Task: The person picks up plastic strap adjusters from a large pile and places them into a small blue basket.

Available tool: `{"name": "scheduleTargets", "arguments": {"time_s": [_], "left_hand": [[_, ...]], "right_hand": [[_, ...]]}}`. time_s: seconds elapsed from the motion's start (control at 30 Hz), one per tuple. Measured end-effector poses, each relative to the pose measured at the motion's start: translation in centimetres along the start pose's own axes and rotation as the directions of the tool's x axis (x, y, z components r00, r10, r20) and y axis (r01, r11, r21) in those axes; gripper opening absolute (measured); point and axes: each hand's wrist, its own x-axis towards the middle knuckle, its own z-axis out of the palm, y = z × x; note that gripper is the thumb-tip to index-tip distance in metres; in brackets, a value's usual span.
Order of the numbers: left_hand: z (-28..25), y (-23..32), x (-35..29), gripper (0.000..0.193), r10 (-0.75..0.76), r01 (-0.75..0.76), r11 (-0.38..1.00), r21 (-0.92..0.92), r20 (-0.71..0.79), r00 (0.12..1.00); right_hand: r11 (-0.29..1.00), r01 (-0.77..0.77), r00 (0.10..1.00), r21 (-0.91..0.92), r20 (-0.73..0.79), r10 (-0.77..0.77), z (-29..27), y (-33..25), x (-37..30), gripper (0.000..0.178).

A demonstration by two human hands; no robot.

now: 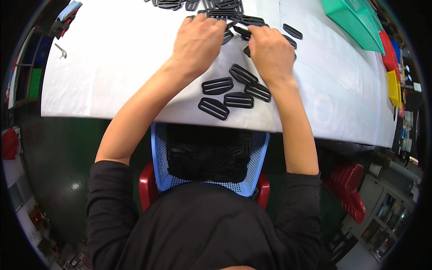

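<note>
My left hand (200,42) is closed at the far part of the white table, its curled fingers on black plastic strap slider buckles at the near side of the pile (225,12). One thin tilted buckle (232,24) shows at its fingertips. To its right, my right hand (273,51) pinches another black slider buckle (242,31) with thumb and fingers, and more buckles lie partly hidden under this hand. Between my forearms, a loose group of several slotted buckles (239,100) lies flat on the table, close to its near edge.
A blue perforated basket (160,158) full of black pieces sits at my lap, below the table edge. A green basket (355,27), a red bin and a yellow bin (394,87) stand at right. A small metal key-like item (61,51) lies at left. A red chair (348,191) stands right.
</note>
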Motion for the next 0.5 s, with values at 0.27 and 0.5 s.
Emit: {"name": "scheduleTargets", "arguments": {"time_s": [0.27,0.5], "left_hand": [[-2.6,0.4,-5.2,0.022,-0.117,0.231,0.877,-0.421,0.279,0.953],[-4.7,2.4,-8.0,0.018,0.009,0.211,0.824,-0.526,0.385,0.923]], "right_hand": [[0.800,-0.351,0.929,0.486,0.288,0.233,-2.5,-0.9,-5.0,0.019],[0.797,-0.275,0.961,0.537,0.135,0.241,-3.7,-5.6,-8.7,0.016]]}}
